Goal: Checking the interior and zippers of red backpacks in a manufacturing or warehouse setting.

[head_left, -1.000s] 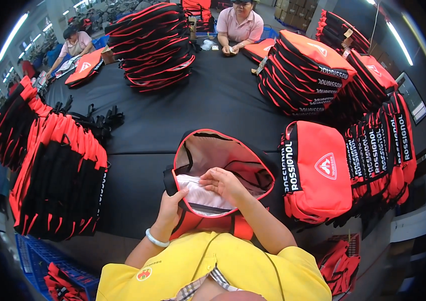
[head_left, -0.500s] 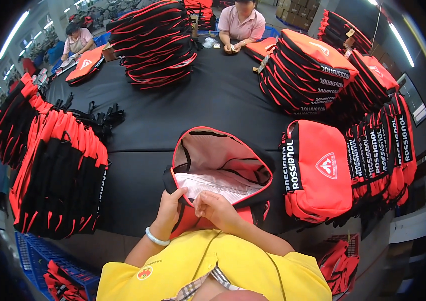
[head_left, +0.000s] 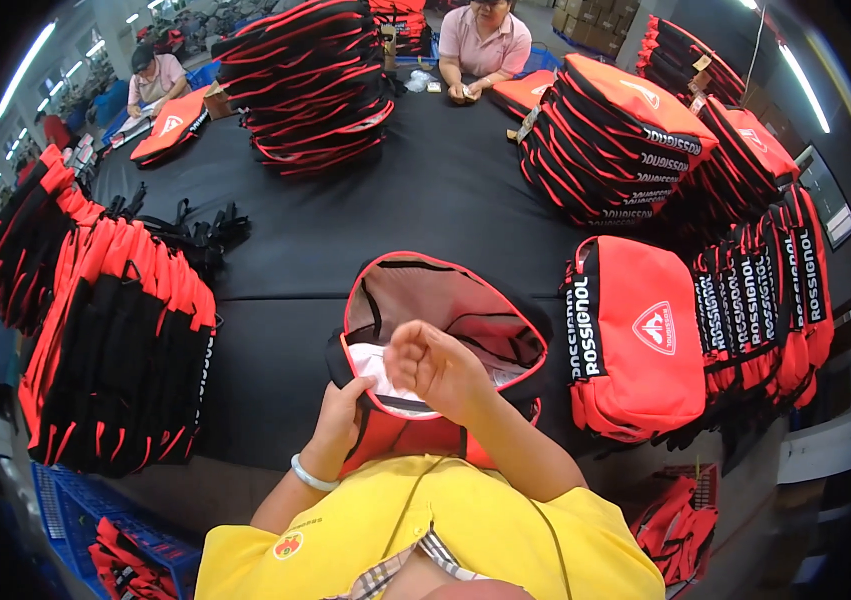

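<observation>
An unzipped red and black bag [head_left: 415, 295] stands on the table in front of me, its mouth gaping upward. Red trim runs round the opening, and pale lining shows inside. My left hand [head_left: 343, 412] pinches the near left edge of the mouth, thumb over the trim. Raised above the near side of the opening is my right hand [head_left: 435, 368], palm partly showing, fingers loosely bent and nothing visible in them. It covers part of the white inner lining.
A flat red bag [head_left: 650, 335] lies right of mine, beside a row of upright bags [head_left: 760, 290]. More bags [head_left: 120, 350] stand at the left. Tall stacks [head_left: 305, 85] rise on the black table [head_left: 445, 190]. Two people work across it. Crates [head_left: 115, 520] sit below.
My right hand has lifted from the near rim and moved up over the opening, its fingers loosening. My left hand keeps its place on the edge.
</observation>
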{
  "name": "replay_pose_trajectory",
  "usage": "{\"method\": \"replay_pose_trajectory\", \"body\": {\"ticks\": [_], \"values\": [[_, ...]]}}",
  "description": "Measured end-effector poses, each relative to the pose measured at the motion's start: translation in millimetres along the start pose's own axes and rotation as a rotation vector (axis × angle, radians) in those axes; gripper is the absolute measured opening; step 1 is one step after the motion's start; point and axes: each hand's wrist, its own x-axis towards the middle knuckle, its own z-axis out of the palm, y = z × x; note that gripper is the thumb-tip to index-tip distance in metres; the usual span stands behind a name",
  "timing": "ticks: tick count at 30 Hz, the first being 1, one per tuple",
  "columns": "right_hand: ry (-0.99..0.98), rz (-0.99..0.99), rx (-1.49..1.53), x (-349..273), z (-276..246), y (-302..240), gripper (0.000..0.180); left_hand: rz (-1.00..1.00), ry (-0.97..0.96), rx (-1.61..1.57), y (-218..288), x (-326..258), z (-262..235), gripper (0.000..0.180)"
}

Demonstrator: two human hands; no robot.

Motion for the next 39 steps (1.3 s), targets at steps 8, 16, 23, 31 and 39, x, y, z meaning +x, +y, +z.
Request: {"method": "replay_pose_trajectory", "body": {"ticks": [8,16,23,31,39], "values": [[0.025,-0.044,-0.968,-24.4,-21.8,32.2,0.019,-0.014,0.006,0.012,9.2,-8.3,19.2,0.009],[0.089,-0.24,-1.356,-55.2,-31.5,69.4,0.013,-0.006,-0.024,0.118,-11.8,-5.9,-4.1,0.011],[0.078,-0.203,-1.382,-52.4,-28.5,66.0,0.012,0.021,-0.025,0.11,-6.9,-8.1,3.4,0.014],[0.068,-0.244,-1.411,-52.9,-30.1,68.3,0.012,0.018,-0.043,0.125,-8.6,-7.7,-1.8,0.02],[0.054,-0.277,-1.41,-52.8,-32.2,69.0,0.011,0.015,-0.038,0.142,-8.6,-8.3,-0.7,0.021]]}}
